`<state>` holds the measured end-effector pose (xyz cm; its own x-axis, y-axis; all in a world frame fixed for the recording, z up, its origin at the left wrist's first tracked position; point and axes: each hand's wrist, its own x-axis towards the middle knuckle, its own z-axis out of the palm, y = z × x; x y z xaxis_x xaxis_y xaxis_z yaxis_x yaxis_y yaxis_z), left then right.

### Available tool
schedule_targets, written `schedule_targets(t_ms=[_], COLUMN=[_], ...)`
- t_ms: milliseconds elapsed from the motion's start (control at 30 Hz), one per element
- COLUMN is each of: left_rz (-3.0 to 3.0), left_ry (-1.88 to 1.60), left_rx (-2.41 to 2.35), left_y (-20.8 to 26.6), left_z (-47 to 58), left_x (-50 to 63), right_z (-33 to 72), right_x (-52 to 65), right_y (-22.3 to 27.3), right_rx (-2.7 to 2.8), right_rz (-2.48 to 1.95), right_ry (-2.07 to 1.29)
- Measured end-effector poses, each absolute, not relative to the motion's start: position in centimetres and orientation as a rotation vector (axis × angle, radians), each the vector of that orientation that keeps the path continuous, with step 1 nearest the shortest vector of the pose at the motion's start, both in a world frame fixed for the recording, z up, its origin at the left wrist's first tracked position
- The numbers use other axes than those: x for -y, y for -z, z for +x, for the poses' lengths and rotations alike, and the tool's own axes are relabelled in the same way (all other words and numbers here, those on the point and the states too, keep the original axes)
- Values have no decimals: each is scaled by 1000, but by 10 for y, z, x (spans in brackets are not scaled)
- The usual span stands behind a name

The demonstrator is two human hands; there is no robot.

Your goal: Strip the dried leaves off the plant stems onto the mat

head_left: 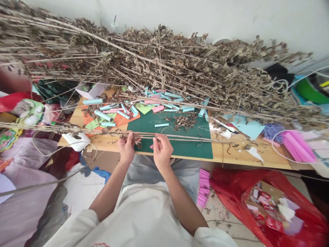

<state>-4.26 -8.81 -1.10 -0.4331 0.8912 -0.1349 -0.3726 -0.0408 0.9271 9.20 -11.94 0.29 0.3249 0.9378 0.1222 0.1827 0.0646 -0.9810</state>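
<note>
Long thin dried stems [192,138] run sideways across the front of the table, just over the green cutting mat [203,151]. My left hand [126,148] is closed around them, with brown withered leaves [138,142] sticking out beside its fingers. A short way to the right, my right hand [162,150] is closed on the same stems, thumb and fingers pinched together. Crumbled dry leaves [183,121] lie on the mat beyond my hands. A small light-blue paper tube [161,125] rests near them.
A big heap of dried leafy stalks [174,65] covers the back of the table. Blue and pink paper tubes [102,115] lie scattered before it. Purple yarn [273,133] and pink paper [299,147] are at right. Below stands a red plastic bag [231,183] of scraps.
</note>
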Motion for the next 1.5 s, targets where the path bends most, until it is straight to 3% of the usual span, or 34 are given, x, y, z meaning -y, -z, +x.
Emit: schedule_targets(t_ms=[100,200,433,567,867,1100,1500], left_rz=[615,607,599,557,506,498,441], left_ry=[-1663,-1664,-1657,-1643,-1638,-1507,-1379], left_rx=[-1261,-1248,-1244,-1228,-1221,-1194,-1099], left_y=[11,11,11,10,-14,-56,-51], left_z=[-43,-43,-41,-42,-45,-25,7], left_x=[88,87,87,87,83,98,119], right_z=[92,108,206,244,209,146,121], right_x=[117,110,60,32,83,143,148], right_y=[-14,-30,-39,-22,-55,-86,-45], right_rx=[822,665,1002,1243,1594,1935,2003], right_rz=[-1281,-1256,-1603,-1749,-1565,-1187,-1318], right_ry=[-1101,-1147,-495,-592,140,-22,137])
